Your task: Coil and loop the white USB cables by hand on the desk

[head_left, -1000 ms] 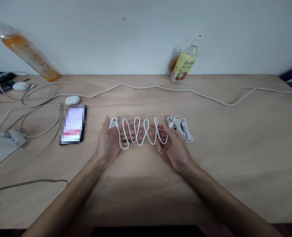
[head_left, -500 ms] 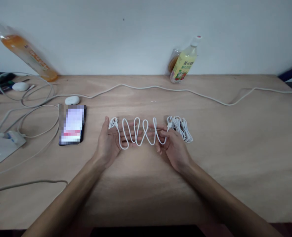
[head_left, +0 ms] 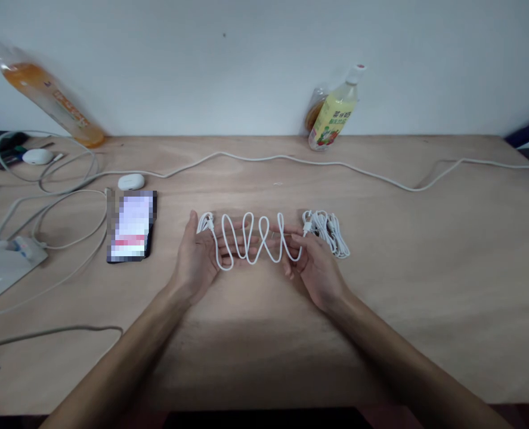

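Observation:
A white cable lies in wavy loops across the fingers of both hands, over the middle of the wooden table. My left hand is palm up with its fingers stretched out under the left loops. My right hand supports the right end, its thumb near the white connector and its other fingers spread under the loops. Just beyond my left fingers sits a small white cable coil. Several bundled white cables rest on the table behind my right hand.
Left of my hands lie a phone, a white earbud case and tangled cables. A long white cable crosses the table's back. An orange bottle and a yellow bottle lean against the wall.

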Demonstrator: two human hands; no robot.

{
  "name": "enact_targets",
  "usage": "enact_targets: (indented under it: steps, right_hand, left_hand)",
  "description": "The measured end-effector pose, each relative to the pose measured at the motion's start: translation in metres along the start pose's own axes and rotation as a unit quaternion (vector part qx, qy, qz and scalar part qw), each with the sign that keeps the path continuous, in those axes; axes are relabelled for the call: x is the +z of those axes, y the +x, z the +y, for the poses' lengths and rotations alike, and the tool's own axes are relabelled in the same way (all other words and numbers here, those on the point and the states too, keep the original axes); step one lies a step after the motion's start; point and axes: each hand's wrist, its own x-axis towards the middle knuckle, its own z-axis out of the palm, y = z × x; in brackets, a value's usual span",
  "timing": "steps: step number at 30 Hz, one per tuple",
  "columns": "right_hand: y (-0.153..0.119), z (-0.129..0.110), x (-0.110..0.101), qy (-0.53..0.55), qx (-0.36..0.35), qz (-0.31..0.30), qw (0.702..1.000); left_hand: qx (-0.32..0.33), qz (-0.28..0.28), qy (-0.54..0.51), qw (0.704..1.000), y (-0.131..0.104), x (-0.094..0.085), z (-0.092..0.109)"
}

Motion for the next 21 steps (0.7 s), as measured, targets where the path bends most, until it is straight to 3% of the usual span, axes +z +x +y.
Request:
enact_targets:
  steps: [12, 21]
  right_hand:
    - [0.0, 0.0002, -0.0002, 0.002, -0.003, -0.005, 1.0]
    - [-0.0012, -0.0031, 0.0002, -0.004, 0.006, -0.018, 1.0]
  left_hand:
    - [0.008, -0.015, -0.003, 1.0, -0.0005, -0.0045, -0.0016]
    - [0.007, 0.009, 0.003, 1.0, -0.0017, 0.0012, 0.0012]
